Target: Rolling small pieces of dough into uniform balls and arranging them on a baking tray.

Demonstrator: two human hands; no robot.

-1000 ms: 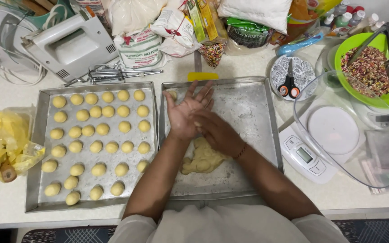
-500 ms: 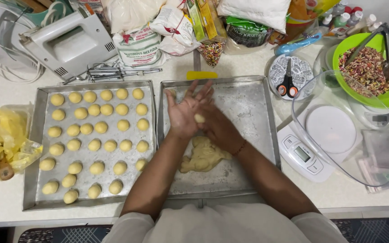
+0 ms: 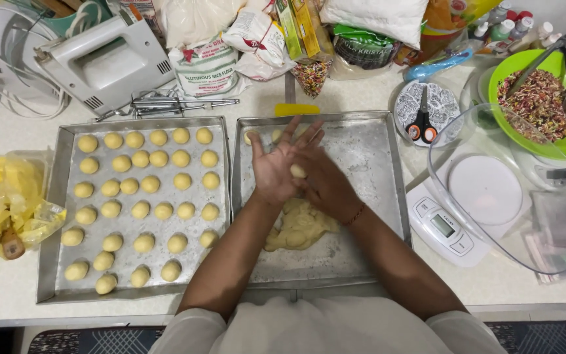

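Note:
My left hand (image 3: 275, 167) is palm up over the right metal tray (image 3: 368, 147), fingers spread. My right hand (image 3: 325, 180) lies across it, and a small ball of pale dough (image 3: 298, 171) shows pressed between the two palms. Below my wrists a lump of yellow dough (image 3: 299, 226) rests on the same tray. Two small dough balls (image 3: 251, 137) sit at that tray's far left corner, partly behind my fingers. The left metal tray (image 3: 60, 196) carries several rows of rolled dough balls (image 3: 142, 190).
A white hand mixer (image 3: 103, 62) and its beaters (image 3: 171, 105) lie behind the left tray. Scissors on a patterned plate (image 3: 424, 111), a white kitchen scale (image 3: 447, 219), a clear bowl (image 3: 512, 190), a green bowl of sprinkles (image 3: 545, 101) stand right. Yellow bags (image 3: 4, 200) lie left; flour bags at back.
My hands have shifted slightly as they rub together, the right palm sliding over the left with the dough ball between them. The trays and the dough lump have not moved.

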